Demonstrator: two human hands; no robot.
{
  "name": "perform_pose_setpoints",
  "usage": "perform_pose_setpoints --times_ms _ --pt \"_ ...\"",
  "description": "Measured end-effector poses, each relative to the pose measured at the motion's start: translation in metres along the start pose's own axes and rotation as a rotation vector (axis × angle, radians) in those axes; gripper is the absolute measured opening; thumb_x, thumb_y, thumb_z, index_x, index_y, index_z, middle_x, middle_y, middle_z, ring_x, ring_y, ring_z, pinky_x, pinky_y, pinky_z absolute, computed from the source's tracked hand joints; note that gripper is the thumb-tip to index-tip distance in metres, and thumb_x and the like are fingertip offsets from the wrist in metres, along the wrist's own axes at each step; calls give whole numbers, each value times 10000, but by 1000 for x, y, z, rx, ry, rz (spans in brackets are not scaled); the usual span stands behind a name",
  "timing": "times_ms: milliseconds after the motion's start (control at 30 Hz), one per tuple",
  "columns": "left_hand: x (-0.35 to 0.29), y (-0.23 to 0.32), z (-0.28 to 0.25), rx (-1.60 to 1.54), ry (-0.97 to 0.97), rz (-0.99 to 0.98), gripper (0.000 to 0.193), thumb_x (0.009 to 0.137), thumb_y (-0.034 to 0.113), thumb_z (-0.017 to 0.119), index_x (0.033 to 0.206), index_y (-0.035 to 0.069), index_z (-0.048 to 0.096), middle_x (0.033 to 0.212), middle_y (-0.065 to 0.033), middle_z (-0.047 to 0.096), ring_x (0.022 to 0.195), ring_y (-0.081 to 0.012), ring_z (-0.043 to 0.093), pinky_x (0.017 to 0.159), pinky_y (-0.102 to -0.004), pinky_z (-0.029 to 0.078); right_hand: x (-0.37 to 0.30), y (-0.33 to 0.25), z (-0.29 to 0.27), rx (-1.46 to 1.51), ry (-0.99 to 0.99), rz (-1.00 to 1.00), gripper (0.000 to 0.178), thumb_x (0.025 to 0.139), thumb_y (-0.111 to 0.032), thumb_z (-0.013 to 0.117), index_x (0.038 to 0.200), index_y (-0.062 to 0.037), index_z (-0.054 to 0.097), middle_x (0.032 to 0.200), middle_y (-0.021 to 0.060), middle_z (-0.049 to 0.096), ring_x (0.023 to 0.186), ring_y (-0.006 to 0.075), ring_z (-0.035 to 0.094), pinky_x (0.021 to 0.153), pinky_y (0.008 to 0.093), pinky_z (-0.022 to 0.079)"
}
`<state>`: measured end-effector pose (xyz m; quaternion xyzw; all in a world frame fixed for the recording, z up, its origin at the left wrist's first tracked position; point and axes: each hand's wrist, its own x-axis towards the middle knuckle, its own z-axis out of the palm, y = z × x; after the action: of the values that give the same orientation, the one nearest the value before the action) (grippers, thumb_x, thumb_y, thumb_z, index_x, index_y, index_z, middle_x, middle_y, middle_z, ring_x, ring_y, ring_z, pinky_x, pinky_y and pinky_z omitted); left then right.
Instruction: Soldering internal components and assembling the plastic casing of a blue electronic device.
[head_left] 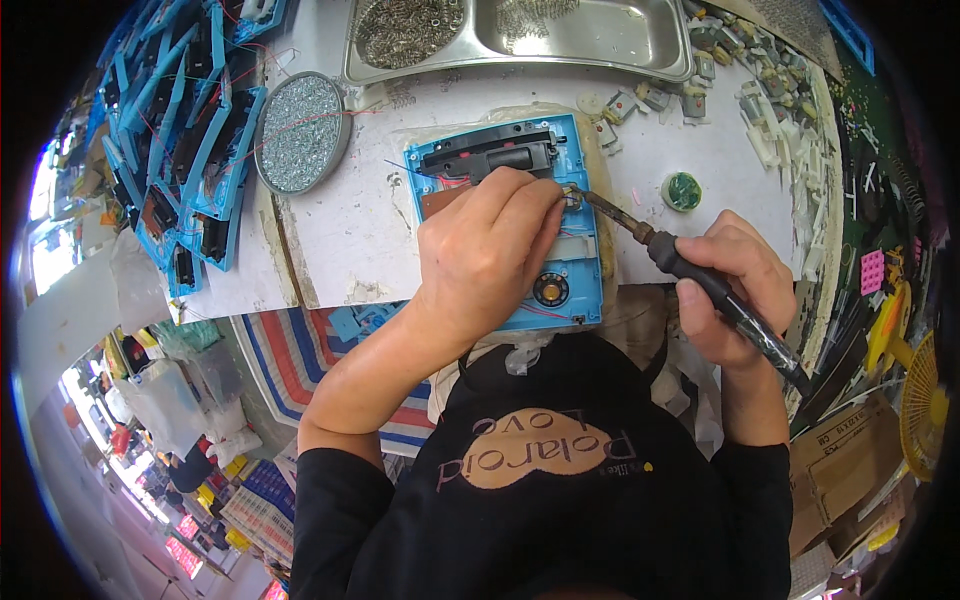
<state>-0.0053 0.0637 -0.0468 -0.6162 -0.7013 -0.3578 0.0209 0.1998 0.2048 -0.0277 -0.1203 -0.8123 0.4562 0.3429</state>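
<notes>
A blue plastic housing [572,150] lies on the table in front of me, with black parts, a brown board [436,203], thin wires and a round black speaker-like part [551,289] inside. My left hand [490,240] is over its middle, thumb and fingers pinched together at the right side; what they pinch is hidden. In my right hand [735,285] is a soldering iron [690,268], gripped by its black handle. Its metal tip reaches left to a small metal part [573,197] at the housing's right edge, beside my left fingertips.
A dish of small screws [303,133] and a pile of blue housings [180,140] stand at the left. Behind is a steel tray [620,45] with springs. A small round green-topped tin [681,191] and scattered small white-grey parts [770,110] lie to the right.
</notes>
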Motion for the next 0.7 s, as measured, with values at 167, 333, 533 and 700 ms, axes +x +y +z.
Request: perform_pose_setpoints --times_ms 167,333,533,700 --pt "1 1 -1 6 -3 0 190 792 16 795 958 49 707 877 -69 649 687 -245 673 606 -345 534 1 -3 0 -18 -11 -14 235 764 -19 736 985 47 693 688 88 607 563 192 537 525 301 411" --pt "0 0 0 1 -4 -4 191 791 17 796 957 53 708 875 -66 646 682 -241 671 601 -343 532 -4 -4 -6 -2 1 -14 243 768 -22 742 995 47 691 704 91 616 579 199 551 536 302 419" --pt "0 1 -1 22 -13 -5 199 792 25 801 966 61 711 878 -61 647 683 -238 673 600 -339 531 -3 -4 -9 9 0 -12 252 776 -23 744 1012 47 690 715 96 624 590 202 558 544 300 424" --pt "0 2 -2 31 -21 -8 207 792 29 805 975 64 714 883 -59 651 694 -239 677 607 -338 532 -3 -4 -13 -6 -5 -4 254 780 -19 743 1020 43 689 707 95 616 597 204 566 549 298 432"
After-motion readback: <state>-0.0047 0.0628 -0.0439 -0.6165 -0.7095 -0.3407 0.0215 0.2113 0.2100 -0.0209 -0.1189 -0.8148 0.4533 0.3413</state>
